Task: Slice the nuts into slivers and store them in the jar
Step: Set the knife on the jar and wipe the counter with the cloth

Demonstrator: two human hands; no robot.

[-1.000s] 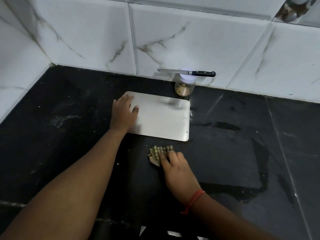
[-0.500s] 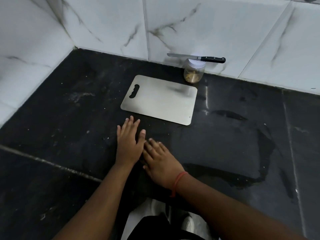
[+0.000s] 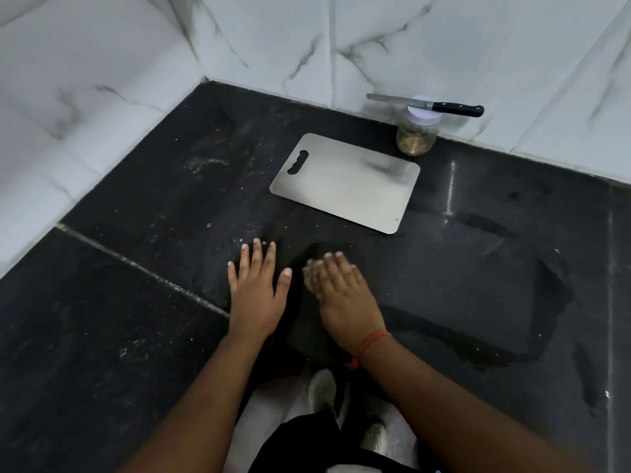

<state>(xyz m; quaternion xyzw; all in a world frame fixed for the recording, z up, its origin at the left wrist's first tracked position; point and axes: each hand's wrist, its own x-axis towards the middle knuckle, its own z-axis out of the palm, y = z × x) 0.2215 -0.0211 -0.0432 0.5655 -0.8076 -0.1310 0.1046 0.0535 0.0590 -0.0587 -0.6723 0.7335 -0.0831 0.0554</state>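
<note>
Counter (image 3: 478, 285) of black stone fills most of the view, with wet streaks on its right part and pale crumbs scattered on its left. White marble-veined tiles (image 3: 273, 46) rise behind it and along the left side. A metal board (image 3: 345, 186) lies flat on the counter toward the back, its handle slot at the left end, nothing on it. The left hand (image 3: 254, 295) rests palm down on the counter near the front edge, fingers straight and slightly spread, holding nothing. The right hand (image 3: 345, 295) lies just beside it, palm down, fingers fairly straight and pressed over a pale scrubber (image 3: 310, 274) that shows at the fingertips' left side; whether the fingers curl round it I cannot tell. A red thread circles that wrist. The jar (image 3: 416, 138) stands at the back wall, just beyond the board's far right corner, lid on, with brownish nuts (image 3: 413, 145) in its lower part. A knife (image 3: 426, 104) with a black handle lies across the lid, blade pointing left. White shoes (image 3: 322, 390) show below the counter edge.
</note>
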